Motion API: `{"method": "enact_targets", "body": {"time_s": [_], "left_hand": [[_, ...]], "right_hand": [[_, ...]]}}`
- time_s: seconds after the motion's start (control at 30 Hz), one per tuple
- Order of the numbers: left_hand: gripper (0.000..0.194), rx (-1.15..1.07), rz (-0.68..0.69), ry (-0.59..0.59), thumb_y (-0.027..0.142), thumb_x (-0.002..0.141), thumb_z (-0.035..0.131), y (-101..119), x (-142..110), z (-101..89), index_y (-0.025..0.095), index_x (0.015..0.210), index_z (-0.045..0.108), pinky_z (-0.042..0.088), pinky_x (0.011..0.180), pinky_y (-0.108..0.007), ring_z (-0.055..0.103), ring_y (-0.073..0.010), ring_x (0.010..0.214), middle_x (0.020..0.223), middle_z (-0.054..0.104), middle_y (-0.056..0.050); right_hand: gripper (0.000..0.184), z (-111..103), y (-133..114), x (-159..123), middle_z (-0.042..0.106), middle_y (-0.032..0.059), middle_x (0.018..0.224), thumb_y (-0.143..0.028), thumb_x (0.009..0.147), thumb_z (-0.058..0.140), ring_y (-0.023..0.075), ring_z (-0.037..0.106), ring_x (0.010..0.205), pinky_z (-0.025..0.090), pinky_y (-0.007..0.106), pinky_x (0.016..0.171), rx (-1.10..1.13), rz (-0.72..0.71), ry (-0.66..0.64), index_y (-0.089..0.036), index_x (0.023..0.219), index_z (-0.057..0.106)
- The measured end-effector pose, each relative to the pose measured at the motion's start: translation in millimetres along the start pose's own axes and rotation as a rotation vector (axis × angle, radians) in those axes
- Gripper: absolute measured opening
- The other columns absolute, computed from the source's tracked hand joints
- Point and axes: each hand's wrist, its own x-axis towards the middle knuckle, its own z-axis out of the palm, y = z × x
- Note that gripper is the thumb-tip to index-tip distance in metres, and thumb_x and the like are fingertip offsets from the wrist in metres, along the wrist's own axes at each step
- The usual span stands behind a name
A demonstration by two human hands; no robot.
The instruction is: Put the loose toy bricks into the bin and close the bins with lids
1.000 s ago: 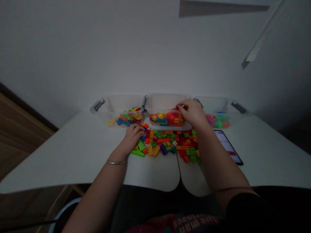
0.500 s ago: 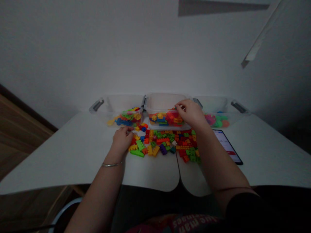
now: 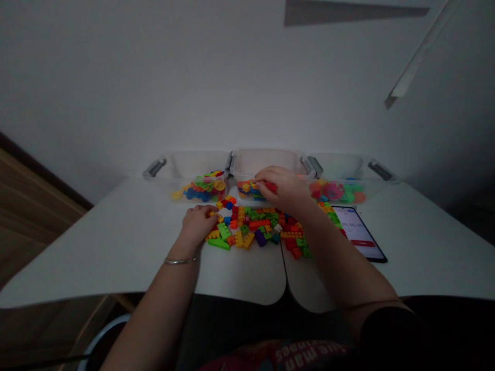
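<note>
**My right hand pinches a red brick at the middle bin**

My right fingers are closed on the red brick, which pokes out just past my fingertips. The hand sits at the near side of the middle bin, partly hiding the orange, yellow and blue bricks inside it. This clear plastic bin stands between two others along the far edge of the white desk. The left bin holds a mixed heap of blue, green and yellow pieces, and the right bin holds pink, green and orange rounded pieces.

In front of the bins, a wide spread of loose plastic bricks lies flat on the desk in red, yellow, green, orange, blue and purple. My left hand rests at the left end of that spread, its fingers curled down, with the fingertips among yellow bricks. I can't tell whether those fingers are holding one.

A metal bangle circles my left wrist. To the right of the spread, a smartphone lies on the desk with its screen lit, just beside a few green and yellow bricks and near my right forearm.
</note>
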Motion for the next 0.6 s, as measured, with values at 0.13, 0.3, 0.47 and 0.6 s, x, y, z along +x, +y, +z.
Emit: {"method": "enact_targets", "body": {"time_s": [0.13,0.3,0.47,0.6], "left_hand": [[0.035,-0.021,0.002,-0.036,0.032,0.078,0.059,2,0,-0.9,0.024,0.106,0.077,0.05,0.09,-0.046,0.066,-0.0318,0.093,0.1,0.074,-0.012],[0.032,-0.099,0.009,-0.003,0.031,0.08,0.058,3,0,-1.7,0.022,0.104,0.076,0.052,0.089,-0.042,0.067,-0.0279,0.09,0.098,0.075,-0.011],[0.028,-0.274,-0.032,-0.009,0.032,0.079,0.058,-2,1,2.1,0.023,0.1,0.075,0.055,0.077,-0.035,0.067,-0.0236,0.081,0.088,0.075,-0.007],[0.029,-0.401,-0.059,0.031,0.036,0.079,0.061,-1,0,3.1,0.019,0.099,0.074,0.055,0.075,-0.036,0.066,-0.0231,0.079,0.089,0.073,-0.008]], "right_hand": [[0.023,14,-6,-1,0.075,0.0095,0.105,-0.025,0.095,0.048,0.0214,0.065,0.102,0.047,0.036,0.095,0.024,-0.069,-0.084,-0.018,0.095,0.07],[0.023,28,-6,-2,0.075,0.0107,0.103,-0.021,0.095,0.048,0.0217,0.065,0.101,0.048,0.035,0.092,0.053,-0.126,-0.186,-0.016,0.093,0.07],[0.02,33,-5,-5,0.074,0.0106,0.107,-0.024,0.096,0.05,0.0217,0.064,0.105,0.047,0.037,0.095,0.073,-0.094,-0.223,-0.017,0.096,0.069],[0.019,36,-3,-6,0.074,0.0119,0.109,-0.023,0.095,0.052,0.0226,0.065,0.107,0.048,0.038,0.096,0.097,-0.084,-0.211,-0.016,0.096,0.07]]}}
